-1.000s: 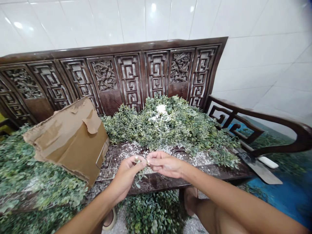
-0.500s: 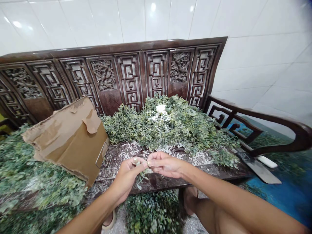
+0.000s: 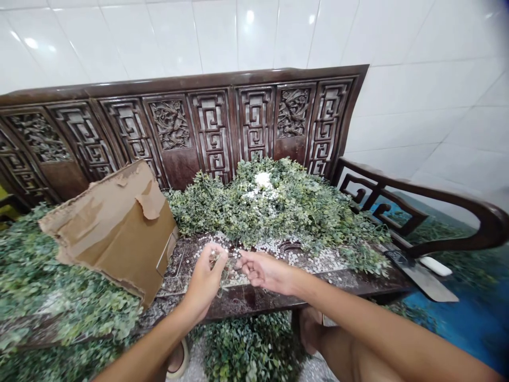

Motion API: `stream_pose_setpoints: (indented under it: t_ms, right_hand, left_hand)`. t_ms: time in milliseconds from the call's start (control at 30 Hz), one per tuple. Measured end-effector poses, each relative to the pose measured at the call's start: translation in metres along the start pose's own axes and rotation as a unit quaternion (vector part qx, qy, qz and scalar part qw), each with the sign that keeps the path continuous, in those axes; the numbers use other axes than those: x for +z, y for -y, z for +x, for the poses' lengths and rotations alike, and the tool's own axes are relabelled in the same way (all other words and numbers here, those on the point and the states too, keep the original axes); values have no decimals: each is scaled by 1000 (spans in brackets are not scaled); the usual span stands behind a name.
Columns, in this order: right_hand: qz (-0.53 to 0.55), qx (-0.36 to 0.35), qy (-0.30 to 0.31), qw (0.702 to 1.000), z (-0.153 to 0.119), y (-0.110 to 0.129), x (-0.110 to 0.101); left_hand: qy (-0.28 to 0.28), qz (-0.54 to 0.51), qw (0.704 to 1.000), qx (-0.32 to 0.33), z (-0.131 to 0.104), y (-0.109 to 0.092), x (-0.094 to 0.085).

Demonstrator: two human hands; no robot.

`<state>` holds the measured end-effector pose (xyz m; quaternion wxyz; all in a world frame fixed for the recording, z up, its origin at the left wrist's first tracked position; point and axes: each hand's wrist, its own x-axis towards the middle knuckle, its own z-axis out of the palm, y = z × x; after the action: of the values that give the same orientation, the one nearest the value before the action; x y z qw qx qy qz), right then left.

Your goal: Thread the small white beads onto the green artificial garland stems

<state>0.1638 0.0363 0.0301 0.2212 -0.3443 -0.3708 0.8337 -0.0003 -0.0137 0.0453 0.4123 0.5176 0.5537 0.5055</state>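
Note:
My left hand [image 3: 204, 278] is closed in a pinch around a thin sprig of green leaves [image 3: 226, 276], held above the front edge of the bench seat. Just to its right, my right hand [image 3: 265, 271] has its thumb and forefinger together and the other fingers curled. Whatever sits in that pinch is too small to make out. A narrow gap separates the two sets of fingertips. Behind them, small white pieces [image 3: 326, 259] lie scattered over the dark seat, in front of a heap of leafy greenery [image 3: 302, 207]. A bright white clump [image 3: 262, 180] rests on that heap.
A torn cardboard piece [image 3: 119, 228] leans at the left among more greenery [image 3: 24, 276]. The carved wooden backrest [image 3: 175, 164] runs behind. On the right are the armrest [image 3: 437, 196], a flat dark device [image 3: 421, 276] and a white case [image 3: 436, 266]. More foliage [image 3: 250, 347] lies below the seat.
My hands have drawn slightly apart at the fingertips. The left has tilted up and moved a little left with the sprig; the right hand's fingers have curled in more.

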Motion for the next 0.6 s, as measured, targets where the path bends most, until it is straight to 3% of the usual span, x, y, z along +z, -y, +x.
stream_pose_setpoints:
  t_ms: [100,200,400,600]
  right_hand:
    - [-130,-40,23,990,-5,-2,7]
    - [-202,-91,-6,975,-6,-5,12]
    - [-211,-135,-22,968,-3,-3,11]
    - [-232,-149,-59,959,-8,2,10]
  left_hand:
    - [0,30,999,10,-1,4,1]
    - [10,-6,1000,-14,-1,9,4]
    - [5,-88,993,-77,-1,14,4]
    - [62,-23,995,-69,0,7,0]
